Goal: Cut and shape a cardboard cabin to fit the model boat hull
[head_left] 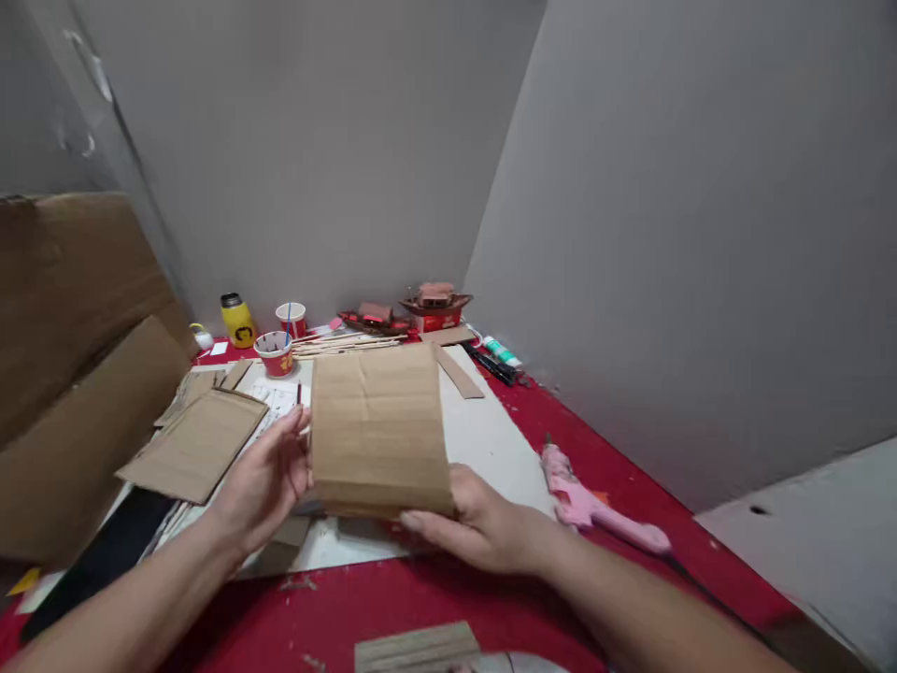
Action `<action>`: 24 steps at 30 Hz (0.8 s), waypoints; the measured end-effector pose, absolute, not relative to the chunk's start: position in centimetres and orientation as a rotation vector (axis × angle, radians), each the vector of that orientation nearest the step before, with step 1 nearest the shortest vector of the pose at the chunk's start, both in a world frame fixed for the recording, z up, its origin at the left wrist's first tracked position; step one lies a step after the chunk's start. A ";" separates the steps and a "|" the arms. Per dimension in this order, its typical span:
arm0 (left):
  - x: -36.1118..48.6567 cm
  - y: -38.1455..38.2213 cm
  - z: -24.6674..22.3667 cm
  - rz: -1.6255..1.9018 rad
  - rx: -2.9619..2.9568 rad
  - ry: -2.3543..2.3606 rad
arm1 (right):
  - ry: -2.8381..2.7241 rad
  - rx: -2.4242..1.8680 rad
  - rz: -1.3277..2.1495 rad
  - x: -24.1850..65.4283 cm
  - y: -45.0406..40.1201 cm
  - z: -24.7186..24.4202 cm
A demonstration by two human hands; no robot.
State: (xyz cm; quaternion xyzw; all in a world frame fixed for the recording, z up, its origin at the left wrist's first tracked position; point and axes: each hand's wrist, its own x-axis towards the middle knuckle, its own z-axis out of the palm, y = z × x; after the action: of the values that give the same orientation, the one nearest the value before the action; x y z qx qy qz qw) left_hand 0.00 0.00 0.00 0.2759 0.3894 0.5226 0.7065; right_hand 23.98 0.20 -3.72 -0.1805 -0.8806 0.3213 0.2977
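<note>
Head view: a left hand (270, 463) and right hand (483, 523) grip opposite sides of a bent cardboard piece (378, 425) above a white board (491, 449), likely light, fairly stiff yet easily creased, so best held gently by its side edges.

Glue gun (578, 500) right of the white board (491, 449), bottle (238, 321) and cups (275, 355) behind, cardboard pieces (200, 444) left.

A yellow bottle (239, 327) stands near a grey wall (315, 168).
</note>
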 end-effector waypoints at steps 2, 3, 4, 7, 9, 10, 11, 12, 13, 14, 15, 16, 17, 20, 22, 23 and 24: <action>0.4 -0.7 -0.8 1.107 0.686 0.891 | -2.375 -0.380 0.905 23.4 0.0 -3.6; 0.5 -1.0 -1.1 1.085 0.719 0.903 | -2.366 -0.346 0.910 23.4 0.0 -3.7; 0.5 -1.2 -1.3 1.067 0.750 0.914 | -2.340 -0.323 0.901 23.4 0.0 -3.7; 0.3 -1.4 -1.4 1.035 0.832 0.942 | -2.153 -0.314 0.802 24.6 0.4 -3.9; 0.1 -1.4 -1.2 1.044 0.852 0.975 | -1.888 -0.455 0.629 25.7 0.9 -4.0; 0.0 -1.5 -1.1 1.033 0.856 0.991 | -1.798 -0.523 0.493 26.1 1.3 -3.9; 0.1 -1.5 -1.1 1.011 0.856 1.002 | -1.787 -0.566 0.336 26.3 1.6 -3.9; 0.1 -1.7 -1.1 0.981 0.852 1.004 | -1.829 -0.588 0.183 26.4 2.0 -3.8; 0.3 -1.8 -1.2 0.952 0.850 0.999 | -1.918 -0.588 0.041 26.4 2.3 -3.8; 0.5 -2.0 -1.3 0.928 0.854 0.987 | -2.023 -0.573 -0.072 26.3 2.6 -3.8; 0.7 -2.1 -1.5 0.909 0.866 0.980 | -2.113 -0.553 -0.153 26.1 2.8 -3.8; 0.8 -2.2 -1.6 0.895 0.889 0.979 | -2.173 -0.532 -0.209 26.0 3.0 -4.0; 1.0 -2.3 -1.8 0.884 0.920 0.985 | -2.202 -0.512 -0.252 25.9 3.1 -4.1; 1.1 -2.4 -2.1 0.852 0.998 0.999 | -2.203 -0.473 -0.327 25.9 3.1 -4.4; 1.0 -2.5 -2.0 0.835 1.022 0.974 | -2.201 -0.428 -0.320 26.0 2.8 -4.4; 0.9 -2.6 -2.0 0.829 1.030 0.955 | -2.203 -0.399 -0.297 26.0 2.6 -4.5; 0.8 -2.6 -1.9 0.828 1.039 0.934 | -2.205 -0.373 -0.262 25.9 2.3 -4.5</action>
State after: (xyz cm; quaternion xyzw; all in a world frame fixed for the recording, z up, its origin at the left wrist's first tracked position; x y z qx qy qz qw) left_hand 0.82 -2.61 -1.85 0.4643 0.4172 0.3701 0.6880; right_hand 25.92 2.35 -4.47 -0.1494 -0.8839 -0.1052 0.4304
